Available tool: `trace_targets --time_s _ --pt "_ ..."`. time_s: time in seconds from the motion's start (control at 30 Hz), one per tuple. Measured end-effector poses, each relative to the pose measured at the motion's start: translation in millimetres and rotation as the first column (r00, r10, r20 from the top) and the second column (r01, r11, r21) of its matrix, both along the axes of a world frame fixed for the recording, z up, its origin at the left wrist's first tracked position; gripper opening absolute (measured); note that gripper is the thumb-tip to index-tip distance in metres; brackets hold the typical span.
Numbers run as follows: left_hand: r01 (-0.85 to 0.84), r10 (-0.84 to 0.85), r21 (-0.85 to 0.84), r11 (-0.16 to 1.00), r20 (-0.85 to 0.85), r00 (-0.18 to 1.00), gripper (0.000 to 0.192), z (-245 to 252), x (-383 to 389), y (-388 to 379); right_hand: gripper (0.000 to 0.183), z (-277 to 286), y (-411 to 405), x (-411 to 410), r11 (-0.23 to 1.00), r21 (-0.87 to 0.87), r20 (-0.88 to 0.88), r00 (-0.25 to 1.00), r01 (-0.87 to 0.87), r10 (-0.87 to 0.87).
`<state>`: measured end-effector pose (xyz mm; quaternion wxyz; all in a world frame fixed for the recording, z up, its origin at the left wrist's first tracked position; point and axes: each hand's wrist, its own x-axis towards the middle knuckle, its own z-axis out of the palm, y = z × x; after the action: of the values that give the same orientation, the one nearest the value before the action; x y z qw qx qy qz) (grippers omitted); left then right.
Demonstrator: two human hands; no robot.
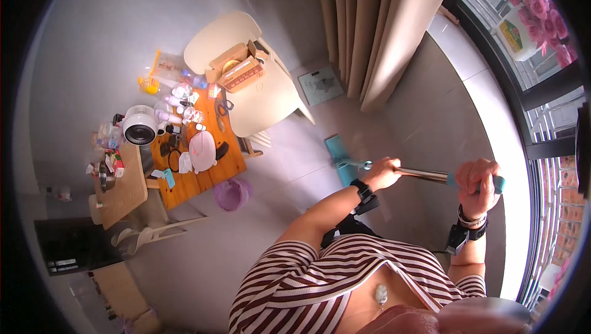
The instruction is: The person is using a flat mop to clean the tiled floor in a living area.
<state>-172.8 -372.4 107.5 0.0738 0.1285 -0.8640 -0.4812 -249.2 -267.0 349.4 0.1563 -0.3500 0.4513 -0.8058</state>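
Note:
My left hand (pixel 384 173) grips the shiny metal pole of a flat floor mop (pixel 422 173), just above its pale blue joint. At the right, my right hand (pixel 478 185) is closed around the teal grip at the pole's top end. The pole slants up from the floor towards the window side. Its flat teal mop head (pixel 339 151) rests on the grey tiled floor, left of my left hand; its lower end is partly behind my left forearm. Both wrists wear black straps with small devices.
A cream chair (pixel 265 107) holds an opened cardboard box (pixel 240 68). Beside it stands a cluttered wooden table (pixel 231 168), with a purple basket (pixel 233 194) below. A glass scale (pixel 321 85) lies near the beige curtain (pixel 369 24). A window ledge (pixel 494 117) runs along the right.

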Motion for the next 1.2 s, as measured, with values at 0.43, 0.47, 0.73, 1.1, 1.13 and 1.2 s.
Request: trace_targets --time_s 0.43,0.47,0.73,1.1,1.13,1.2 --pt "0.108 -0.097 0.084 0.991 -0.125 0.987 0.027 -1 -45 -106 0.028 -2 -101 -17 0.993 0.113 -0.244 0.97 0.023 0.005" --pt "0.101 -0.09 0.09 0.991 -0.125 0.988 0.027 -5 -40 -118 0.028 -1 -115 -18 0.993 0.119 -0.244 0.97 0.016 0.013" --pt "0.113 -0.054 0.221 0.969 -0.256 0.965 0.031 30 -34 -213 0.025 10 -250 -14 0.935 0.354 -0.315 0.939 -0.018 0.137" --pt "-0.385 0.547 0.579 0.718 -0.127 0.828 0.015 16 -3 -259 0.055 -9 -312 -34 0.819 0.564 -0.413 0.823 -0.106 0.391" --pt "-0.404 0.611 0.633 0.66 -0.14 0.78 0.023 0 -2 -257 0.05 -19 -307 -42 0.786 0.601 -0.332 0.85 -0.144 0.41" --pt "-0.35 0.659 0.744 0.569 -0.158 0.735 0.024 -10 10 -260 0.046 -41 -294 -55 0.708 0.684 -0.218 0.877 -0.176 0.429"
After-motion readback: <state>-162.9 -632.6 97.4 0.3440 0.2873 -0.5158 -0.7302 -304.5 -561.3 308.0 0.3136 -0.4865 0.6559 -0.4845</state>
